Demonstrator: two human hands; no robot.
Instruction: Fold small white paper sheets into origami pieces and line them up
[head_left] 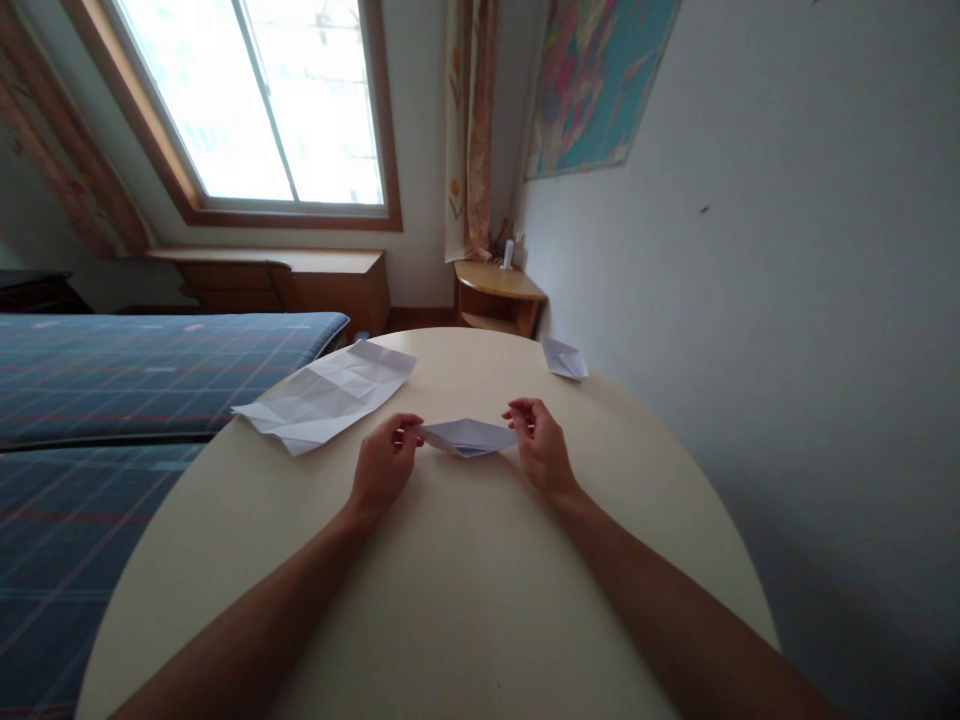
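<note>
A white folded paper boat [469, 437] is held low over the round table, long and pointed at both ends, with layered folds along its middle. My left hand [388, 457] pinches its left tip between thumb and fingers. At the opposite tip, my right hand [541, 447] is closed with its fingers curled around the end; part of that tip is hidden behind the thumb. Beyond my left hand lies a large creased sheet of white paper [330, 395], opened out with fold lines across it. A smaller folded white paper piece [565, 358] rests near the table's far right edge.
The round cream table [450, 590] stands close to the white wall [810, 300] on the right. A mattress with a blue plaid cover [150, 375] borders it on the left. Behind are a wooden corner shelf [499, 280] and a low wooden desk [337, 262] under the window.
</note>
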